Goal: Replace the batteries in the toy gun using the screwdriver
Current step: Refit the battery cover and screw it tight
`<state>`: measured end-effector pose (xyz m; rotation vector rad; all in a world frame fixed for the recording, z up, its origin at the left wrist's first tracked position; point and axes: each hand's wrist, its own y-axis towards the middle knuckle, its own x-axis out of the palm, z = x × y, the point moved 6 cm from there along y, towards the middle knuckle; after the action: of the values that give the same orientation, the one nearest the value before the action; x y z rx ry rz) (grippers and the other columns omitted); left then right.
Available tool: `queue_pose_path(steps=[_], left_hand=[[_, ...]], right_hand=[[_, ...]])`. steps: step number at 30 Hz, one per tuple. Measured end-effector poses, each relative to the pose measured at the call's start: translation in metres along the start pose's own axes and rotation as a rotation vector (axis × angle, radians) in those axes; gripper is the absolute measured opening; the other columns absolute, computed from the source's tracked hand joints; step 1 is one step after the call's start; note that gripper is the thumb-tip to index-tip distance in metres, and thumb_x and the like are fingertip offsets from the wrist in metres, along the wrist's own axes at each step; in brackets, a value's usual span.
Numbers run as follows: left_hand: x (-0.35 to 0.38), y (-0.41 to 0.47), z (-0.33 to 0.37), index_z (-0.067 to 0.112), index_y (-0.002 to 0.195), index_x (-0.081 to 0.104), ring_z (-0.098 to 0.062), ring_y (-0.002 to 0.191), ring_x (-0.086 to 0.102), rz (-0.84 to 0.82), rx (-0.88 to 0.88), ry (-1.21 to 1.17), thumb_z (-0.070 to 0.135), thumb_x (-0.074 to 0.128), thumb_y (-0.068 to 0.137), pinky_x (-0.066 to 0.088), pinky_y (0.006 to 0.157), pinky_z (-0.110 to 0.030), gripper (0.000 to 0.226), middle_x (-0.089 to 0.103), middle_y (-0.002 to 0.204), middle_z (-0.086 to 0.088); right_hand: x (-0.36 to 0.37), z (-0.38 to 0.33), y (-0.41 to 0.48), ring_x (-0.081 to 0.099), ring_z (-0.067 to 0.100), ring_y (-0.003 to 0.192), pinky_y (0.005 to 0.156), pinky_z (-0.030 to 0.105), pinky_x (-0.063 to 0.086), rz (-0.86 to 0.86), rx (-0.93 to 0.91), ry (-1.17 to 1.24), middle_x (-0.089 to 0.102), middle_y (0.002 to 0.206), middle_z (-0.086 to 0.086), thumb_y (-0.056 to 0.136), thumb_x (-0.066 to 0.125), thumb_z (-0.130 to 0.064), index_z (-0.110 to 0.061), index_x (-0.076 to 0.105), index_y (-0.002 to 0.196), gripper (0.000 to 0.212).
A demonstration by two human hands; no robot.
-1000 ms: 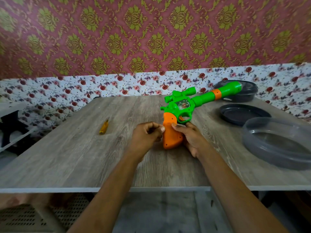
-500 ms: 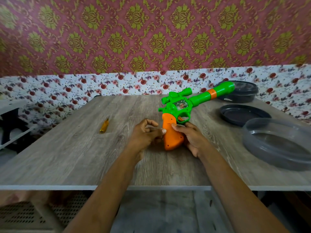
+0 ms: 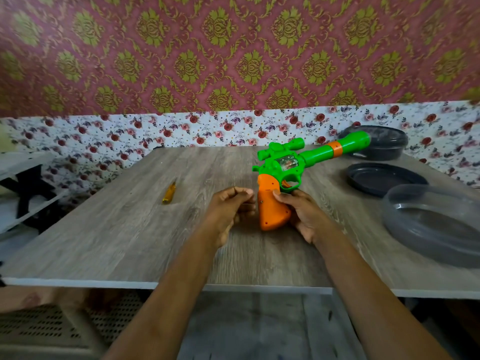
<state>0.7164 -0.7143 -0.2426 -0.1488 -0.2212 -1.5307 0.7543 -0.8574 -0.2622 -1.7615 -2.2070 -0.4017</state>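
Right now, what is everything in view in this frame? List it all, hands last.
toy gun: one, green with orange grip, table centre, barrel pointing far right
screwdriver: one, yellow handle, lying on the table, left of the hands
table: one, grey wood-grain
lidded container: one, black, far right, behind the barrel
shallow dish: one, black, right side
round container: one, translucent grey, near right edge
left hand: one, fingers curled beside the grip; contents unclear
right hand: one, grips the orange grip
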Motion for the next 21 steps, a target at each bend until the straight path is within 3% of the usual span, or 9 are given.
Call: queue_pose_path(steps=[2, 4, 7, 10, 14, 17, 21], left_hand=[[-0.012, 0.003, 0.006, 0.011, 0.075, 0.06, -0.007, 0.054, 0.058, 0.122, 0.108, 0.098, 0.007, 0.056, 0.092, 0.054, 0.054, -0.019, 0.018, 0.061, 0.066, -0.001], [-0.031, 0.008, 0.016, 0.012, 0.076, 0.062, -0.013, 0.063, 0.06, 0.288, 0.258, 0.342, 0.011, 0.059, 0.09, 0.053, 0.061, -0.027, 0.014, 0.062, 0.07, -0.004], [-0.064, 0.012, 0.038, 0.013, 0.088, 0.065, -0.021, 0.087, 0.063, 0.518, 0.427, 1.016, 0.019, 0.06, 0.087, 0.05, 0.078, -0.031, 0.008, 0.068, 0.094, -0.004], [-0.096, 0.023, 0.046, 0.013, 0.117, 0.056, -0.033, 0.115, 0.046, 0.58, 0.241, 1.619, 0.022, 0.056, 0.087, 0.039, 0.097, -0.043, 0.031, 0.054, 0.121, -0.014], [-0.132, 0.033, 0.045, 0.008, 0.126, 0.046, -0.04, 0.12, 0.042, 0.598, -0.004, 1.68, 0.021, 0.057, 0.088, 0.039, 0.095, -0.047, 0.042, 0.048, 0.127, -0.023], [-0.139, 0.038, 0.044, 0.003, 0.118, 0.05, -0.038, 0.103, 0.056, 0.591, -0.017, 1.632, 0.016, 0.053, 0.092, 0.045, 0.069, -0.038, 0.029, 0.058, 0.112, -0.022], [-0.135, 0.033, 0.046, 0.001, 0.103, 0.057, -0.034, 0.09, 0.061, 0.617, 0.038, 1.56, 0.017, 0.057, 0.088, 0.045, 0.062, -0.035, 0.022, 0.063, 0.101, -0.021]], right_hand=[[0.001, 0.0, 0.0, 0.061, 0.016, 0.092, 0.08, 0.031, 0.051, -0.006, -0.002, -0.008, 0.065, 0.103, 0.005, 0.086, 0.057, -0.003, -0.006, 0.053, 0.122, 0.037], [0.001, 0.001, 0.001, 0.061, 0.017, 0.094, 0.081, 0.032, 0.05, -0.009, 0.0, -0.019, 0.064, 0.104, 0.006, 0.085, 0.057, -0.003, -0.006, 0.053, 0.123, 0.038], [0.0, 0.002, 0.003, 0.061, 0.017, 0.095, 0.08, 0.033, 0.05, -0.01, -0.005, -0.023, 0.064, 0.105, 0.005, 0.085, 0.057, -0.004, -0.007, 0.054, 0.123, 0.038], [0.0, 0.002, 0.004, 0.061, 0.015, 0.091, 0.077, 0.031, 0.051, -0.015, -0.01, -0.014, 0.065, 0.102, 0.004, 0.085, 0.057, -0.004, -0.01, 0.055, 0.119, 0.034], [0.0, 0.004, 0.005, 0.061, 0.016, 0.092, 0.078, 0.032, 0.05, -0.009, -0.009, -0.021, 0.065, 0.103, 0.004, 0.085, 0.058, -0.006, -0.009, 0.054, 0.122, 0.038], [-0.001, 0.005, 0.006, 0.061, 0.016, 0.093, 0.079, 0.032, 0.05, -0.003, -0.007, -0.028, 0.064, 0.104, 0.004, 0.084, 0.059, -0.006, -0.009, 0.053, 0.124, 0.04], [-0.001, 0.005, 0.006, 0.06, 0.017, 0.094, 0.083, 0.033, 0.05, 0.009, -0.017, -0.042, 0.064, 0.106, 0.004, 0.084, 0.06, -0.007, -0.009, 0.053, 0.125, 0.041]])
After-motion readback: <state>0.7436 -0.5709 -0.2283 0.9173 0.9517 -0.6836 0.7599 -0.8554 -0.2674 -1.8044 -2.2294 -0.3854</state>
